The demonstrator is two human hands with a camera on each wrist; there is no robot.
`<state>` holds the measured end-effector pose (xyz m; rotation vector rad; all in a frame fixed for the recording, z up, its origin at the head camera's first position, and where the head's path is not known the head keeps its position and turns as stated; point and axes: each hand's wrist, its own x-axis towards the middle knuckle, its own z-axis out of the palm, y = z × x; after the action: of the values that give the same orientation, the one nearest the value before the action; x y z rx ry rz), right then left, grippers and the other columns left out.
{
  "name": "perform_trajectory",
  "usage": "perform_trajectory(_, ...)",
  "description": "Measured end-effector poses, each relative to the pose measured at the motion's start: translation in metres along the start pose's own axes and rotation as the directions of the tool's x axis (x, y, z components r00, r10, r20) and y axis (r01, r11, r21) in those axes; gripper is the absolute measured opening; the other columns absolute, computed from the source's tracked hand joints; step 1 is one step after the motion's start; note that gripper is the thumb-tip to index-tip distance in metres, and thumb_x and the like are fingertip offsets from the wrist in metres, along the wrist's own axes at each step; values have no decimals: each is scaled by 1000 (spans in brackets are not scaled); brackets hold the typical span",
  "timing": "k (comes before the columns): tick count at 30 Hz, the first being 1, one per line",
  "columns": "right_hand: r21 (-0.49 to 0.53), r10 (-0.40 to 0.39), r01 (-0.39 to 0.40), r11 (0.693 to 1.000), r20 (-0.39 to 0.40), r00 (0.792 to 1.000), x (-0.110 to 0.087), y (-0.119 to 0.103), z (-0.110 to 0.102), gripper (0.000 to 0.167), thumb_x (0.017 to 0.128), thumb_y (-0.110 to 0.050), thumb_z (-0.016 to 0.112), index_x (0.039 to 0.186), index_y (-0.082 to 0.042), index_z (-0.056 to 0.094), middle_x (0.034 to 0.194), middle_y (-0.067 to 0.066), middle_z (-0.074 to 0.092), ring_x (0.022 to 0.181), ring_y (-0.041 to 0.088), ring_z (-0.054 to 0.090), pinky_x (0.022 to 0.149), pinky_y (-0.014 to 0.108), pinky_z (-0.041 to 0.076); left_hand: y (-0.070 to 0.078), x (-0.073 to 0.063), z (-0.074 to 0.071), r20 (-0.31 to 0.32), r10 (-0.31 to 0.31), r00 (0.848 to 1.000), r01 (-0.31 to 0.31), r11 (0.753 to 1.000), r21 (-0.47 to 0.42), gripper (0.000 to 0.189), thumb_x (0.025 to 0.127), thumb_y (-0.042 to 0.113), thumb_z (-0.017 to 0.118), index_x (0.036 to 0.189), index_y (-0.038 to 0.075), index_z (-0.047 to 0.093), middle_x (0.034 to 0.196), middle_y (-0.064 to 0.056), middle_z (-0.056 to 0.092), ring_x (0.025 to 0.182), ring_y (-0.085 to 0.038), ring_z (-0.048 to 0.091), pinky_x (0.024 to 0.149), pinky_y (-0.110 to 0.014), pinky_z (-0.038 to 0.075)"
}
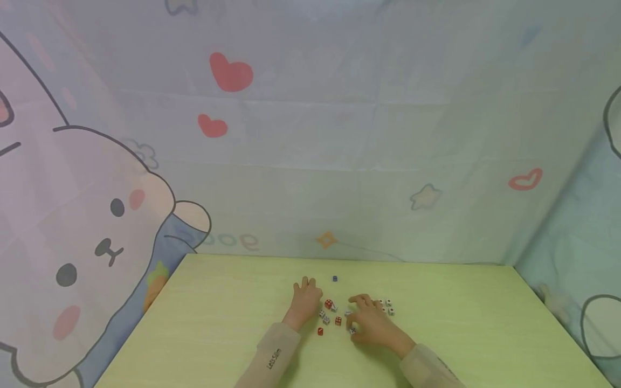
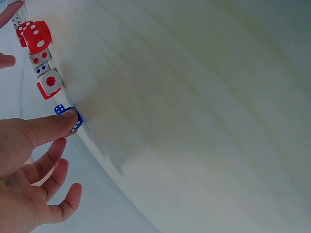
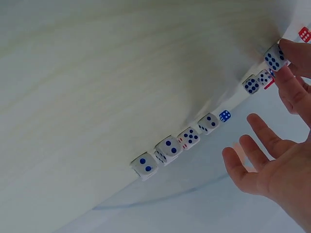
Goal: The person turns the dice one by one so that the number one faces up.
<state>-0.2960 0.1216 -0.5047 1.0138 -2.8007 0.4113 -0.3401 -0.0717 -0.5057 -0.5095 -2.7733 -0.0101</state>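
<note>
Dice in white, red and blue lie on the light wooden table. My left hand point(image 1: 305, 300) is at the left of the loose group; in the left wrist view its thumb and index finger pinch a blue die point(image 2: 77, 124). A smaller-looking blue die point(image 2: 59, 109) shows just past it. On the right, my right hand point(image 1: 374, 323) pinches a white die point(image 3: 275, 57) between thumb and index finger, its other fingers spread. Between the hands are red dice, one a red die point(image 1: 338, 321) near the middle, and several white dice, among them a white die point(image 1: 326, 320).
A lone blue die point(image 1: 335, 278) sits farther back. Several white dice stand grouped to the right, partly behind the right hand, one of them a white die point(image 1: 391, 311). A printed curtain point(image 1: 310, 161) hangs along the table's point(image 1: 218, 323) back edge.
</note>
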Motion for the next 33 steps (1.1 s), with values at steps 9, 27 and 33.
perform_trajectory(9,-8,5,-5,1000,-3,1000,2,1,0,10,68,-22,69,75,-23,62,126,15,45,117,36,35,85,64,34,0,0,-4,-10,2,1000,-2,1000,11,11,79,11,60,69,12,65,80,-6,53,80,-20,42,68,-38,39)
perform_trajectory(27,56,102,-99,993,-52,993,-6,17,-2,9,71,-22,69,72,-24,61,127,16,45,118,38,34,85,62,32,1,0,-3,35,-2,999,2,1000,-8,12,80,8,58,72,11,67,86,-8,56,85,-22,44,74,-43,42)
perform_trajectory(33,15,130,-130,991,-98,987,-6,28,-11,8,72,-21,69,73,-22,61,125,19,46,117,39,35,82,61,35,0,-1,-5,24,-8,1000,8,1000,3,11,80,10,58,73,11,67,85,-8,55,84,-21,44,73,-42,42)
